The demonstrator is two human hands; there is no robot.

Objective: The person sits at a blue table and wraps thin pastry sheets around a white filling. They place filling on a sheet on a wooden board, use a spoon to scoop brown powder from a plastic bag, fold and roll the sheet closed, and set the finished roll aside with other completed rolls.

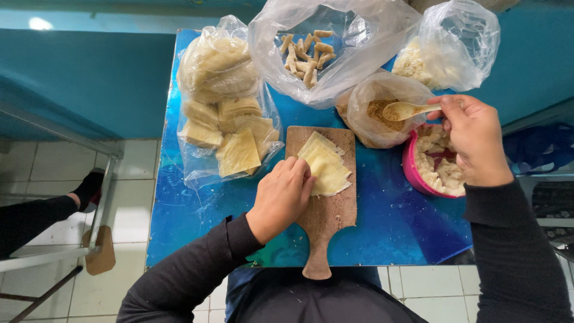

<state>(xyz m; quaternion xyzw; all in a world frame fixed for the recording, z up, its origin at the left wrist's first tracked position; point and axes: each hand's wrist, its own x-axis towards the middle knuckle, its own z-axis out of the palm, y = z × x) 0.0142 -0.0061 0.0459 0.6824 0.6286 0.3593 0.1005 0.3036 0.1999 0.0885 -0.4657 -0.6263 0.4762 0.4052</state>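
Filling dough: left hand, fingers curled, pressing wrapper stack on wooden board at frame centre, right hand pinching wooden spoon over crumb bag upper right, likely needing a scoop carried to the top wrapper.

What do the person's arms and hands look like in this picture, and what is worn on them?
Both arms are covered by long black sleeves of a plain, smooth fabric that end at the wrists. The left hand and the right hand are bare: no gloves. No rings, watch or bracelets show. The sleeves carry no visible pattern, print or marking.
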